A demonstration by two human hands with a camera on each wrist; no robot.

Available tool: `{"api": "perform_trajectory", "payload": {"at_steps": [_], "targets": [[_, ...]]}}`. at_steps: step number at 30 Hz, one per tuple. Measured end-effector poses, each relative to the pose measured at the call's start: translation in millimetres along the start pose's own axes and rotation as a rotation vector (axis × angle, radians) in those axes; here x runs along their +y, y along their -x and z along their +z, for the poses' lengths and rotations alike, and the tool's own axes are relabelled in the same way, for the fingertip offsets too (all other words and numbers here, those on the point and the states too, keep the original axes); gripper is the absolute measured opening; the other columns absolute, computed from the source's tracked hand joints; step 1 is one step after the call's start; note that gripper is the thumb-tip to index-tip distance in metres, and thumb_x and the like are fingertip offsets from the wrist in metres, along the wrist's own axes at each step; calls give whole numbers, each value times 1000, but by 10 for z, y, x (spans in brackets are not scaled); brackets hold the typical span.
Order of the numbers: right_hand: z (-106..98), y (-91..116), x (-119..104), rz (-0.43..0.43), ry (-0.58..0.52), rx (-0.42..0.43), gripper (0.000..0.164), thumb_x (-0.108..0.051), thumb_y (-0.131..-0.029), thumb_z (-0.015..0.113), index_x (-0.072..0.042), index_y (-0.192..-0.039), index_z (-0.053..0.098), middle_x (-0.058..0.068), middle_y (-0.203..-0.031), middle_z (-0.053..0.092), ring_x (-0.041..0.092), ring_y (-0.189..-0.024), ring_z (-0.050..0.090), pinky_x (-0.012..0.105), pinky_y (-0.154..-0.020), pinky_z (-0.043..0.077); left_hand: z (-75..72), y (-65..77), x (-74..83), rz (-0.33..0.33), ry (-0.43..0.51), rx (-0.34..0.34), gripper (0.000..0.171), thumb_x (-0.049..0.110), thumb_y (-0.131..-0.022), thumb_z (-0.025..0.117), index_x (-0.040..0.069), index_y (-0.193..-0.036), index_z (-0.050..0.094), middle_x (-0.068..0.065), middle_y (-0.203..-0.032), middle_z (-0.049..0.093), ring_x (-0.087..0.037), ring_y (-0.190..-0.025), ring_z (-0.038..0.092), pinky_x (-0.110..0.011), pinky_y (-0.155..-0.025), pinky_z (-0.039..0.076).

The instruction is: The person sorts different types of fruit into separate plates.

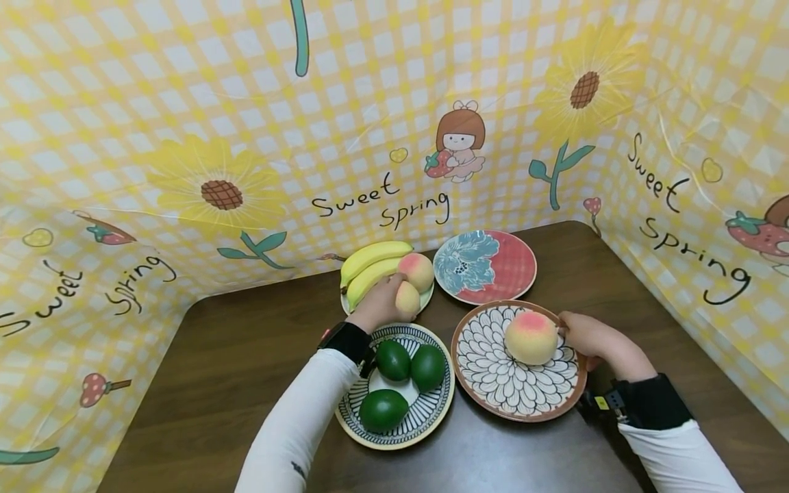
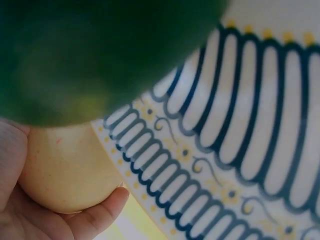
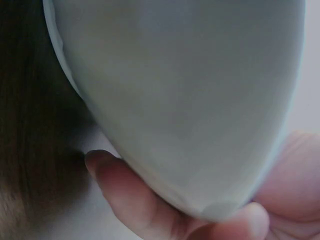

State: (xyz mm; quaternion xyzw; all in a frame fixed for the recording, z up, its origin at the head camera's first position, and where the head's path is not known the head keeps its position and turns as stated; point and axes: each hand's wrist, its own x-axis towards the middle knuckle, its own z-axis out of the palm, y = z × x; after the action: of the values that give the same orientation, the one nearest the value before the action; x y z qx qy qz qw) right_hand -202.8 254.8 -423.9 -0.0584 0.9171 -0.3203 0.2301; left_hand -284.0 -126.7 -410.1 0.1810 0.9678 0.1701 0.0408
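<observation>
My left hand (image 1: 374, 302) grips a peach (image 1: 408, 300) at the front of the small plate with bananas (image 1: 372, 263). Behind it, a second peach (image 1: 418, 271) lies beside the bananas. In the left wrist view, thumb and fingers curl round the pale peach (image 2: 70, 170), partly covered by a blurred green fruit. With my right hand (image 1: 592, 337) I pinch the right rim of a brown-rimmed petal-pattern plate (image 1: 483, 383), which carries another peach (image 1: 531, 338). The right wrist view shows the plate's pale underside (image 3: 190, 110) with fingers (image 3: 135, 200) beneath its edge.
Under my left forearm stands a blue-patterned plate (image 1: 394, 441) with several dark green, avocado-like fruits (image 1: 383, 411). A red and blue flower plate (image 1: 516, 263) lies at the back. Yellow checked cloth (image 1: 364, 103) walls in the brown table (image 1: 246, 363).
</observation>
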Motion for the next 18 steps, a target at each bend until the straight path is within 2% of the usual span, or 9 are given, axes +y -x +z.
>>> {"api": "perform_trajectory", "payload": {"at_steps": [6, 13, 18], "targets": [[3, 7, 1, -23, -8, 5, 27, -7, -107, 35, 14, -123, 42, 39, -111, 53, 26, -61, 62, 34, -50, 56, -108, 42, 46, -10, -10, -3, 78, 27, -79, 83, 9, -146, 46, -21, -137, 58, -35, -124, 59, -47, -107, 49], [-6, 15, 7, 5, -15, -17, 28, -7, -108, 34, 14, -124, 41, 38, -115, 51, 27, -69, 62, 35, -53, 57, -269, 74, 256, 13, -13, 21, 82, 29, -80, 82, 10, -150, 43, -24, -130, 59, -36, -109, 64, -47, -95, 54], [-2, 4, 16, -20, -5, -10, 26, -7, -107, 35, 13, -120, 43, 39, -113, 52, 25, -59, 61, 34, -51, 56, -330, 78, 436, 36, -18, 35, 86, 30, -81, 84, 13, -152, 41, -23, -134, 59, -36, -112, 65, -48, -95, 54]]}}
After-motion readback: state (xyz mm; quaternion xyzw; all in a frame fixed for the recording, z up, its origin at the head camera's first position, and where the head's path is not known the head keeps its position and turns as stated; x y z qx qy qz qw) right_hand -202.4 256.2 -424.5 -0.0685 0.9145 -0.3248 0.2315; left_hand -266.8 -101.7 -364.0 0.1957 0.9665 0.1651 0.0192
